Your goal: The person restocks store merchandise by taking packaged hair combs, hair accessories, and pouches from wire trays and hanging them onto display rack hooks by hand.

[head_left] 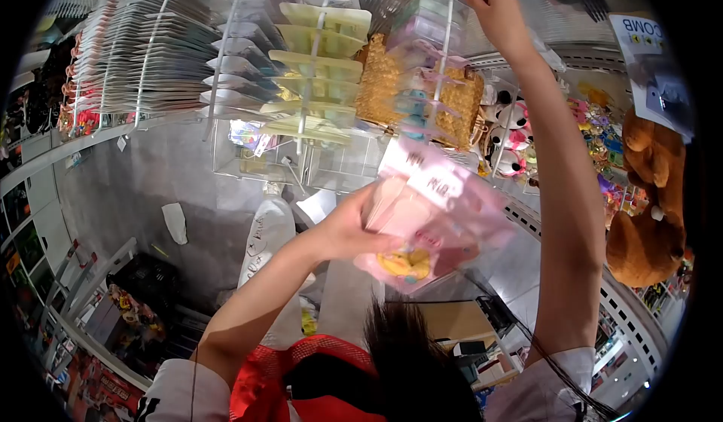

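Note:
My left hand (pixel 350 226) is closed around a pink printed packet (pixel 422 222), held in front of my body. The packet has a white label at its upper end and a yellow picture low on its front; part of it is blurred. High on the right, my right hand (pixel 493 15) reaches up with fingers pinched at the white metal display hook (pixel 449 15). Pastel packets (pixel 437 83) hang along that hook, below the hand. Yellow-green packets (pixel 320 68) hang on the neighbouring hook.
Rows of pale packets (pixel 158 53) hang at the upper left. Clear bins (pixel 339 167) stand below the hooks. Plush toys (pixel 516 136) and a brown plush (pixel 648 234) hang on the right. A scrap of white paper (pixel 175 222) and a black basket (pixel 147 275) are on the floor.

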Demonstrator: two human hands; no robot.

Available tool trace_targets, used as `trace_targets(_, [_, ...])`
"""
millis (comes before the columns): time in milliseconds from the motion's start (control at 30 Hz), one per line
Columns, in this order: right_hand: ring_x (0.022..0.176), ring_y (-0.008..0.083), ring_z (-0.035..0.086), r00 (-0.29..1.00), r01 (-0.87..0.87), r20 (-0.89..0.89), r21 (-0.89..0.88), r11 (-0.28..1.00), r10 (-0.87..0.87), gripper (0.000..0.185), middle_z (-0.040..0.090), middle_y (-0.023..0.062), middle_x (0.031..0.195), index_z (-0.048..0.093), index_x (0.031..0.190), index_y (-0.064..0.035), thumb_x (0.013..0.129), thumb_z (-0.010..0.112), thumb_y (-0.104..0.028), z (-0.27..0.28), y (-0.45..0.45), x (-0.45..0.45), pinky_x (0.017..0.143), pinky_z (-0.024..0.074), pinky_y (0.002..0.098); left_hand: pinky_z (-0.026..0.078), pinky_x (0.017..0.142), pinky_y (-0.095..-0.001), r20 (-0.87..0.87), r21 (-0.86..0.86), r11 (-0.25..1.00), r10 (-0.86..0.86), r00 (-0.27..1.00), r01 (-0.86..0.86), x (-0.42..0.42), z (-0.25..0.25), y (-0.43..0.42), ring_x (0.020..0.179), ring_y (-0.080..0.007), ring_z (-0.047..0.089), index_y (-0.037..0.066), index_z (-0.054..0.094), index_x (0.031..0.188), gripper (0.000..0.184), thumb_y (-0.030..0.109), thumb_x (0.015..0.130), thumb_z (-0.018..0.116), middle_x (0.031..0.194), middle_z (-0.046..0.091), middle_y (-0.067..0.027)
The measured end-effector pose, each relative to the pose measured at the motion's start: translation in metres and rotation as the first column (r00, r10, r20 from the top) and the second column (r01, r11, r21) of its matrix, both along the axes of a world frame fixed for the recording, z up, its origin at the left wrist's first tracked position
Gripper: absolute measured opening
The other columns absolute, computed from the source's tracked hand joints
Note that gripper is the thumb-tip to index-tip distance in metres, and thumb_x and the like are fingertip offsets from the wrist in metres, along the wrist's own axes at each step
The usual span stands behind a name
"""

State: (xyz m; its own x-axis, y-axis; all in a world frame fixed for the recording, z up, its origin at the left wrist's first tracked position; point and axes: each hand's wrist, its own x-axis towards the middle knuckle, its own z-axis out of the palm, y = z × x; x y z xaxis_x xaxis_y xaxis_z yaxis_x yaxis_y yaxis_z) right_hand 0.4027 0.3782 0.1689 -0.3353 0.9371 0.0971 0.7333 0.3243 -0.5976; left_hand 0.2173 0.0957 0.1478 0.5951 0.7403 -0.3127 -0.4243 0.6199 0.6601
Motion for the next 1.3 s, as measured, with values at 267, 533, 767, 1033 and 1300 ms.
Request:
trace_targets(267, [0.077,0.0356,0.057,1.0,0.007,-0.004,0.209,0.978,-0.007,0.02,0.059,0.0191,0.082,0.061,0.091,-0.003,0.078,0.054,-0.016,-0.007,0.001,-0.013,0.068,0.0447,0.0362,0.038,0.089,-0.0291,0.058,-0.122,0.99,0.083,0.995,-0.075,0.018,0.008,0.023,0.104,-0.013,0.047,0.002,0.036,0.122,0.061,0.005,0.07,0.067,0.112,0.05,-0.0057])
trace_targets(533, [0.081,0.0284,0.06,0.983,-0.01,-0.181,0.049,0.999,0.018,0.023,0.062,0.0192,0.086,0.06,0.094,-0.0004,0.083,0.05,-0.019,-0.012,0.005,0.003,0.072,0.0452,0.0348,0.04,0.087,-0.0292,-0.13,-0.017,0.999,0.029,0.991,-0.032,0.006,0.009,0.004,0.101,-0.0136,0.05,0.001,0.04,0.118,0.055,0.003,0.07,0.066,0.109,0.052,-0.0061])
trace_targets(767, [0.089,0.0158,0.054,0.418,0.394,-0.642,-0.508,0.765,-0.642,0.042,0.058,0.0089,0.098,0.053,0.105,0.0034,0.092,0.034,-0.032,0.03,-0.213,0.033,0.083,0.0404,0.0266,0.041,0.087,-0.0297,-0.18,-0.339,0.922,0.13,0.975,-0.186,0.013,0.018,-0.032,0.101,-0.0154,0.051,-0.001,0.038,0.119,0.053,0.001,0.072,0.064,0.11,0.051,-0.0082])
trace_targets(1033, [0.089,0.0138,0.053,0.232,0.522,-0.531,-0.639,0.565,-0.815,0.024,0.056,0.0071,0.099,0.049,0.106,0.0007,0.087,0.05,-0.015,0.004,-0.34,0.021,0.078,0.0424,0.0269,0.042,0.084,-0.0284,-0.307,-0.022,0.998,0.046,0.951,-0.055,0.042,0.012,-0.042,0.097,-0.0116,0.05,-0.002,0.041,0.118,0.043,0.011,0.081,0.058,0.104,0.055,-0.0075])
trace_targets(1300, [0.054,0.0049,0.046,0.027,0.437,-0.548,-0.745,0.503,-0.836,0.009,0.051,-0.003,0.066,0.054,0.088,-0.0024,0.087,0.049,-0.009,-0.003,-0.31,0.075,0.049,0.036,0.0186,0.045,0.072,-0.0225,-0.414,-0.321,0.92,0.076,0.907,-0.224,0.041,0.007,-0.048,0.083,-0.0091,0.055,-0.002,0.048,0.108,0.029,0.014,0.085,0.054,0.096,0.057,-0.0058])
